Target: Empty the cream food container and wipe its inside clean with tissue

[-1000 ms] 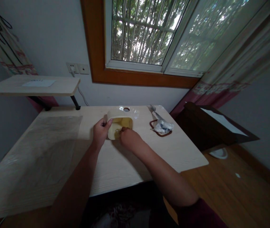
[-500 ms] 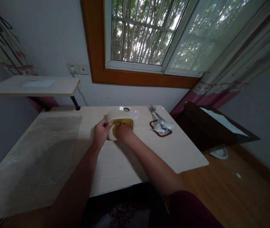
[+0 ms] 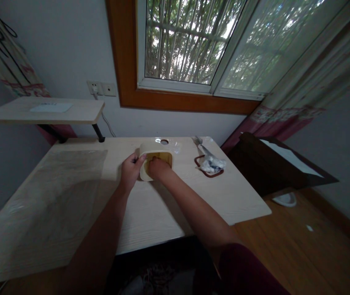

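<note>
A small cream box point(image 3: 145, 176) with rounded corners and a yellowish-brown inside is tipped so that its opening faces me on the desk. My left hand point(image 3: 129, 170) grips its left side, thumb over the rim. Inside the opening is my right hand point(image 3: 159, 167), fingers curled against the inner wall. Those fingertips are hidden, and I cannot see what they hold, if anything. To the right lie a brown rounded frame point(image 3: 214, 175), a crumpled clear plastic bag point(image 3: 212, 164) over it, and a fork-like utensil point(image 3: 198, 141) at the back.
The pale desk point(image 3: 150, 221) carries a clear plastic sheet point(image 3: 58, 192) on its left. A raised shelf point(image 3: 79, 112) with a paper on it stands at the back left. Beyond the right edge is a dark brown piece of furniture point(image 3: 251, 164). A window point(image 3: 187, 45) is ahead.
My right hand has shifted slightly left and up inside the box. My left hand keeps its grip, and the box has barely moved.
</note>
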A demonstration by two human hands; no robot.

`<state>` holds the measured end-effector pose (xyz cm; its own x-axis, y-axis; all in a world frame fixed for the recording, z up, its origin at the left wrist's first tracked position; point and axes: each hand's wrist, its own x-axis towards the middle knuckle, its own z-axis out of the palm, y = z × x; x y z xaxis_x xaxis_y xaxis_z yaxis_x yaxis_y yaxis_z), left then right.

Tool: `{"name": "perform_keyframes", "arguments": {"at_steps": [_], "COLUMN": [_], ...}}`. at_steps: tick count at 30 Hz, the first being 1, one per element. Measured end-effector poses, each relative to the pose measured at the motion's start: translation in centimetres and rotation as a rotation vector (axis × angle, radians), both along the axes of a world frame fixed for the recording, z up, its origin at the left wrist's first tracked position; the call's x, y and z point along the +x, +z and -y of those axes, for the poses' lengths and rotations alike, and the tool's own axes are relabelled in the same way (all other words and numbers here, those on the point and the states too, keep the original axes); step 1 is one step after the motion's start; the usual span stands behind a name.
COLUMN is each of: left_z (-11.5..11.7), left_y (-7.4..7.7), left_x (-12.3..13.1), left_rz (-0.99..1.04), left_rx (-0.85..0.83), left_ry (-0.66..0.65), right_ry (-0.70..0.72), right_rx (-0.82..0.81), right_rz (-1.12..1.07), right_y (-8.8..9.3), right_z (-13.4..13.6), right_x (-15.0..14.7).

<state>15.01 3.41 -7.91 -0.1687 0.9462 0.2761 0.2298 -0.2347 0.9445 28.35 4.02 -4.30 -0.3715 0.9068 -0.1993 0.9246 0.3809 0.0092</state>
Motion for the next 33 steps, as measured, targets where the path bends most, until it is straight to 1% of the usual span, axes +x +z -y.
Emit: {"name": "perform_keyframes", "arguments": {"at_steps": [3, 7, 10, 12, 15, 19, 23, 26, 33], "left_z": [0.2, 0.4, 0.3, 0.2, 0.2, 0.4, 0.6, 0.5, 0.2], "left_y": [0.2, 0.3, 0.0, -0.2, -0.4, -0.1, 0.1, -0.1, -0.5], "left_x": [0.0, 0.2, 0.3, 0.3, 0.5, 0.8, 1.0, 0.9, 0.8], "left_rz": [-0.011, -0.027, -0.021, -0.013, -0.019, -0.007, -0.009, -0.025, -0.038], "left_rx": [0.003, 0.01, 0.006, 0.004, 0.012, 0.017, 0.019, 0.026, 0.027], "left_ry": [0.006, -0.002, 0.005, 0.007, 0.008, 0.009, 0.007, 0.039, 0.05], "right_ry": [0.032, 0.15, 0.218, 0.236, 0.201, 0.107, 0.075, 0.083, 0.129], "right_rx": [0.025, 0.079, 0.114, 0.126, 0.142, 0.155, 0.182, 0.177, 0.127], "right_rz": [-0.043, -0.173, -0.279, -0.323, -0.333, -0.251, -0.173, -0.172, -0.326], "right_y": [-0.1, -0.2, -0.2, -0.2, -0.3, -0.4, -0.3, -0.1, 0.2], "right_z": [1.2, 3.2, 4.7, 5.6, 6.7, 7.7, 8.1, 8.2, 8.2], "right_x": [0.1, 0.5, 1.6, 2.6, 4.2, 5.3, 5.0, 4.2, 2.3]}}
